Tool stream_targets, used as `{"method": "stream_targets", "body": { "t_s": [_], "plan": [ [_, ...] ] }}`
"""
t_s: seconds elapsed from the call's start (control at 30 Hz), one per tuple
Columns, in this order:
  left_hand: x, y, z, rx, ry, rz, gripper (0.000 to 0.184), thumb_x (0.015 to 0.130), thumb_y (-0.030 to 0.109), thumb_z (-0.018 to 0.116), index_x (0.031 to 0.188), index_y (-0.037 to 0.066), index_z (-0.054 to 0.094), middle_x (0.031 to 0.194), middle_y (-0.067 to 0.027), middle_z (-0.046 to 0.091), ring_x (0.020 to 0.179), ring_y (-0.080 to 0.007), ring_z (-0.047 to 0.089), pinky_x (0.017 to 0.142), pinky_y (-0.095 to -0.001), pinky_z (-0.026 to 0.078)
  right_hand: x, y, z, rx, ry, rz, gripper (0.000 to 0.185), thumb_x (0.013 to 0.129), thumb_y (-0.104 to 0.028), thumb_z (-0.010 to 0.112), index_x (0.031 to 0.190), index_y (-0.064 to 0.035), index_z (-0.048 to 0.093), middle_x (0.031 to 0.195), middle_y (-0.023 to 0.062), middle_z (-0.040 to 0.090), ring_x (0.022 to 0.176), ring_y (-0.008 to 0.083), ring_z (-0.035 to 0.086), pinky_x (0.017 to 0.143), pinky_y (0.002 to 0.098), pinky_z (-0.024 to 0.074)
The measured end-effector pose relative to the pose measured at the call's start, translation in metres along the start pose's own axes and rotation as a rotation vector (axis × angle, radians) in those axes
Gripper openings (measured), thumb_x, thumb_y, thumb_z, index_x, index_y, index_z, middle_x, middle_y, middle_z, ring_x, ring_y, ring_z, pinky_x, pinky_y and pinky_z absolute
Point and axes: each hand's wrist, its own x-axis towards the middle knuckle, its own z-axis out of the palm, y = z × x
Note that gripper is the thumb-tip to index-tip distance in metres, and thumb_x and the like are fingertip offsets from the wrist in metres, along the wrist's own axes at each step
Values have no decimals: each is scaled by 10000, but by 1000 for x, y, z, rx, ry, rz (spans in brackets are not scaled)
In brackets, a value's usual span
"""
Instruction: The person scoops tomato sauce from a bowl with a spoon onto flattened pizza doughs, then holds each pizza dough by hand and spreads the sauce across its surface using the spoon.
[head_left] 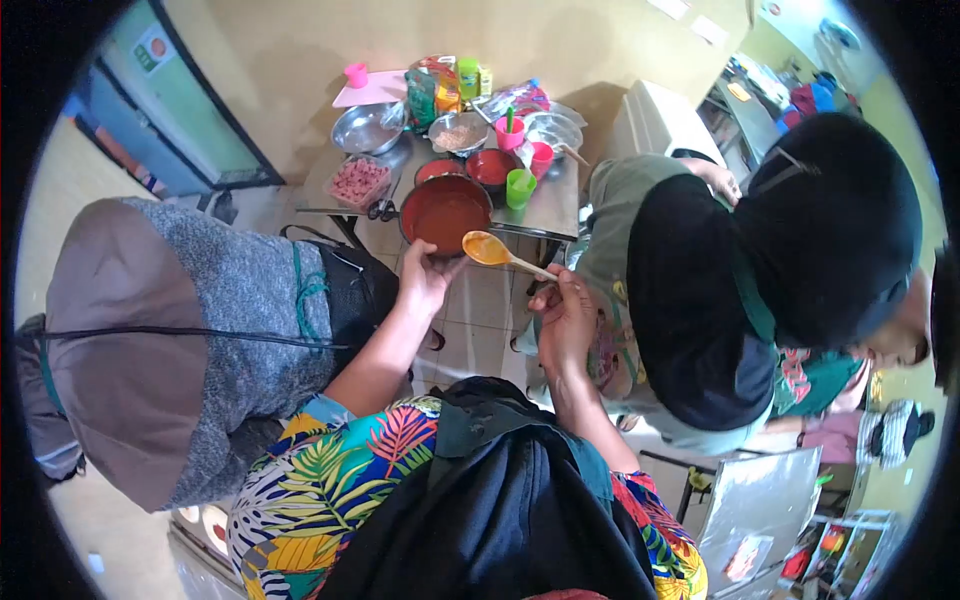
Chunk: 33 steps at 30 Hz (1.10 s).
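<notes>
A pale yellow wall [300,60] stands past a shiny worktop [560,198], out in front of both hands, and I see a tiled floor [470,335] below them. A big bowl [424,190] of red-brown sauce [450,218] is right at the tips of my left hand [430,278]. That hand is gripping the bowl by its near edge. From here I can't tell if the worktop helps hold it up. My right hand [563,315] is curled around the handle of a wooden spoon [505,257]. The spoon's head points toward my left hand, close to the bowl, and it has orange sauce on it. Scissors [383,210] lie ahead of my left hand and a bit to its left. Past them is a clear tub [352,203] of pink bits, and farther out is a metal bowl [368,130]. Ahead of my right hand, a little to its left, stands a green cup [520,188], with a pink cup [541,158] near it. One person [230,330] is left of my left hand, and another person [700,290] is right of my right hand.
</notes>
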Motion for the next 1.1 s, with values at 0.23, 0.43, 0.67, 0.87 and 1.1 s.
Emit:
{"method": "stream_targets", "body": {
  "t_s": [0.23, 0.43, 0.67, 0.87, 1.1],
  "plan": [
    [126, 32, -10, -88, 23, 240, 384, 766, 130, 509, 1119, -18, 474, 1155, -187, 535, 1039, -363, 563, 882, -510, 517, 63, 19, 8, -28, -42, 180, 208, 948, -188, 560, 1028, -5, 620, 899, 101, 649, 623, 111, 539, 586, 249, 465],
    [223, 65, -14, -139, 174, 324, 471, 716, 104, 520, 1163, -28, 444, 1166, -212, 521, 1060, -404, 547, 918, -545, 497, 95, 13, 25, -68, -93, 193, 210, 947, -179, 556, 1034, 2, 617, 946, 101, 641, 624, 119, 537, 600, 277, 482],
    [341, 82, -51, -179, 290, 252, 325, 680, 117, 549, 988, 25, 500, 1056, -185, 565, 981, -371, 560, 824, -541, 537, 128, 31, 31, -145, -51, 194, 213, 938, -202, 585, 1020, -10, 626, 951, 94, 653, 619, 110, 540, 580, 250, 465],
    [424, 95, -63, -125, 396, 71, 377, 681, 146, 584, 1038, 64, 491, 996, -112, 520, 905, -283, 527, 807, -445, 495, 159, 37, 56, -185, 83, 244, 208, 946, -192, 572, 1017, -5, 630, 888, 86, 638, 621, 111, 546, 576, 244, 461],
    [446, 116, -45, -16, 641, 23, 324, 717, 68, 582, 1030, 80, 503, 1023, -102, 524, 917, -264, 509, 803, -399, 482, 168, 23, 113, -173, 232, 280, 214, 945, -190, 570, 992, 9, 634, 811, 74, 629, 595, 119, 533, 565, 282, 471]
  ]
}}
